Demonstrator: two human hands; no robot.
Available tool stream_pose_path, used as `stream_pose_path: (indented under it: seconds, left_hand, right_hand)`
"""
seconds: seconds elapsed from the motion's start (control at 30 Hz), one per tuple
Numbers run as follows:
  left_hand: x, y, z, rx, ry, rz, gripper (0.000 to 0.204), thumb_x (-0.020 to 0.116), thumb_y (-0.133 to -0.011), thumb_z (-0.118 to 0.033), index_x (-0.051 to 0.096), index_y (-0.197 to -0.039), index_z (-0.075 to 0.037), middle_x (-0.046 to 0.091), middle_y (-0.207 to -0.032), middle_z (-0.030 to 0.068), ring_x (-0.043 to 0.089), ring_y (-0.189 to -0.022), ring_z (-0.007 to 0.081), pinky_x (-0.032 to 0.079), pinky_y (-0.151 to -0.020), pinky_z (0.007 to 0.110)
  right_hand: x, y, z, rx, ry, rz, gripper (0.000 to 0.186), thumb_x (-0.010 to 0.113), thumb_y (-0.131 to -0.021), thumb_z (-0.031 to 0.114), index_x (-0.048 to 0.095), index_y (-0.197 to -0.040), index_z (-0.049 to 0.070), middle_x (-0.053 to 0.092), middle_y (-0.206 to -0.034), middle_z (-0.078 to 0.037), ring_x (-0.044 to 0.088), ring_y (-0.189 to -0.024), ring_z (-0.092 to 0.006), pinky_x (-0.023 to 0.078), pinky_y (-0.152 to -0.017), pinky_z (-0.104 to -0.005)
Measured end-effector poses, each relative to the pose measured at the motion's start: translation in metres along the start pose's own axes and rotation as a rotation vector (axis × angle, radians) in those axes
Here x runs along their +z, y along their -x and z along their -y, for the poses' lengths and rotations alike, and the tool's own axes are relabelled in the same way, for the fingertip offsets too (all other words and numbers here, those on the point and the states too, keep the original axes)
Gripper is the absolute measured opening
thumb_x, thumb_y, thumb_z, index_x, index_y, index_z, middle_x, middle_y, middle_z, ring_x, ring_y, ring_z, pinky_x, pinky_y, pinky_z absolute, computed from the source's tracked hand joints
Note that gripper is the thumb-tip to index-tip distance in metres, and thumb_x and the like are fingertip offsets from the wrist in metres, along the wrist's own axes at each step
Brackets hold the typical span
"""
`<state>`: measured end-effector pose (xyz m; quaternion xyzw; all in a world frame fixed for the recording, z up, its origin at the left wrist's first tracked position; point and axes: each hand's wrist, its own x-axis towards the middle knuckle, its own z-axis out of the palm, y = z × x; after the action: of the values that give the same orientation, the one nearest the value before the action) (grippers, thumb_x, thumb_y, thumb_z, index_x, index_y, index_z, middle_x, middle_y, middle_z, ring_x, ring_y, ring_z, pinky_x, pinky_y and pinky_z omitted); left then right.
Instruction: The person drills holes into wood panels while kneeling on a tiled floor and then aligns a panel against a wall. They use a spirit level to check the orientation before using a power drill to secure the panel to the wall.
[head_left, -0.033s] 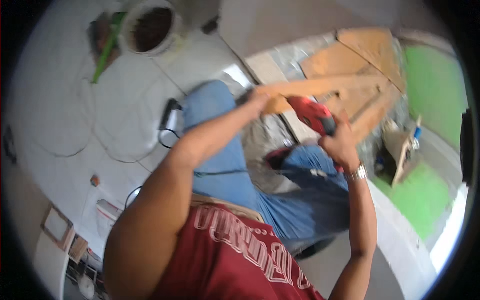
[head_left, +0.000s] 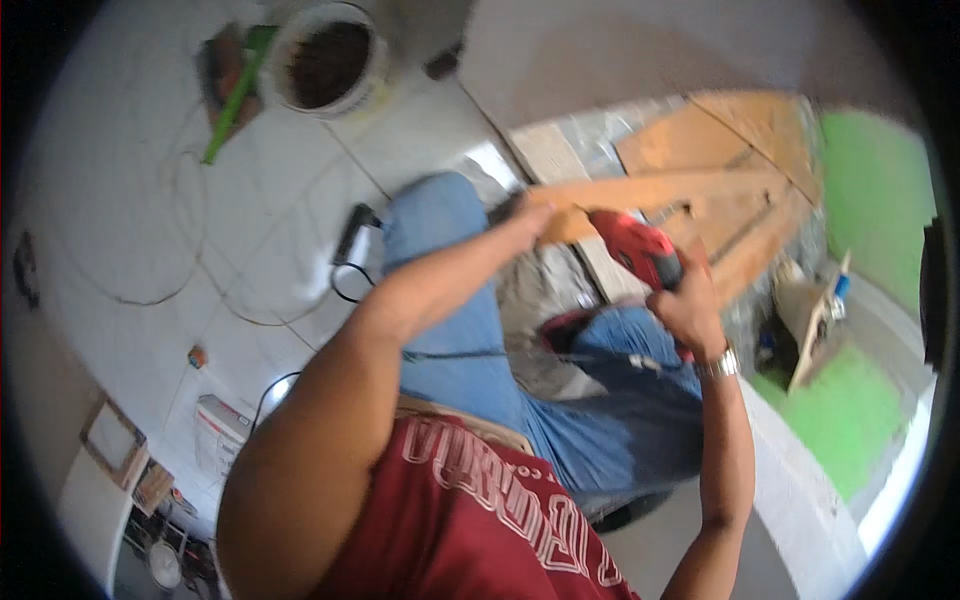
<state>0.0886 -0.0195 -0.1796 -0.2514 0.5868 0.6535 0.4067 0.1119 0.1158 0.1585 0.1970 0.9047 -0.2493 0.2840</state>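
Note:
My right hand [head_left: 690, 308] is wrapped round the handle of a red and black power drill [head_left: 632, 243]. The drill's nose points left, toward a small tan wood piece [head_left: 566, 226] beside my left hand. With closed fingers my left hand [head_left: 530, 220] grips the near-left end of a long wooden board [head_left: 640, 190], where that small piece sits. I cannot tell whether the drill's tip touches the wood. My left fingertips are partly hidden and slightly blurred.
Flat wooden panels [head_left: 760, 125] lie beyond the board. A bucket [head_left: 375, 85] of dark material stands at the far left, beside a green-handled tool [head_left: 235, 105]. Thin cable [head_left: 205, 262] loops over the tiled floor [head_left: 120, 230]. A black object [head_left: 355, 235] rests by my left knee.
The whole scene sits slightly lower and further right in the picture. Both hands keep their holds on the drill and the board.

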Motion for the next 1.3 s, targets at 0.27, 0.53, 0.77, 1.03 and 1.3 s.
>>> stream_pose_path:
  seconds: [0.27, 0.53, 0.77, 1.03, 1.3]
  left_hand:
    - [-0.003, -0.01, 0.028, 0.023, 0.068, -0.019, 0.036, 0.061, -0.094, -0.021, 0.061, -0.127, -0.006, 0.063, -0.129, 0.0092, 0.059, -0.117, 0.0219, 0.047, -0.099, 0.039]
    - [-0.002, 0.028, -0.016, -0.008, 0.14, 0.119, 0.04, 0.064, -0.091, -0.021, 0.059, -0.127, -0.004, 0.064, -0.122, 0.0118, 0.059, -0.113, 0.0219, 0.05, -0.095, 0.04]
    - [-0.008, 0.002, -0.004, 0.018, 0.231, 0.257, 0.034, 0.054, -0.098, -0.016, 0.062, -0.129, -0.004, 0.068, -0.12, 0.01, 0.065, -0.107, 0.0197, 0.052, -0.092, 0.037]
    - [-0.002, -0.008, 0.002, -0.11, 0.186, 0.094, 0.032, 0.049, -0.102, -0.01, 0.055, -0.134, -0.006, 0.063, -0.126, 0.0101, 0.061, -0.113, 0.0235, 0.051, -0.092, 0.045]
    - [-0.007, 0.009, -0.012, -0.147, 0.101, 0.072, 0.045, 0.059, -0.098, -0.015, 0.041, -0.139, -0.008, 0.054, -0.134, 0.0119, 0.054, -0.122, 0.0264, 0.045, -0.097, 0.053]
  right_hand:
    - [0.006, 0.004, 0.019, 0.037, -0.145, 0.072, 0.053, 0.057, -0.065, 0.001, 0.065, -0.118, -0.001, 0.061, -0.07, -0.007, 0.054, -0.047, -0.0134, 0.044, -0.044, -0.0299]
    - [0.003, 0.012, 0.003, 0.093, -0.155, 0.016, 0.053, 0.059, -0.065, 0.003, 0.063, -0.117, -0.003, 0.062, -0.069, -0.008, 0.06, -0.05, -0.0174, 0.05, -0.047, -0.033]
    - [-0.009, -0.005, 0.001, 0.069, 0.052, 0.025, 0.046, 0.062, -0.069, 0.009, 0.064, -0.114, -0.001, 0.066, -0.072, -0.018, 0.068, -0.067, -0.0284, 0.052, -0.063, -0.0403]
    - [-0.013, 0.002, 0.0, 0.114, 0.005, 0.031, 0.041, 0.065, -0.067, 0.012, 0.064, -0.106, -0.004, 0.067, -0.072, -0.021, 0.07, -0.073, -0.0333, 0.054, -0.069, -0.0402]
    - [-0.005, -0.001, -0.004, -0.031, -0.001, -0.037, 0.039, 0.065, -0.065, 0.007, 0.066, -0.101, -0.007, 0.058, -0.056, -0.01, 0.058, -0.045, -0.0166, 0.048, -0.046, -0.034]
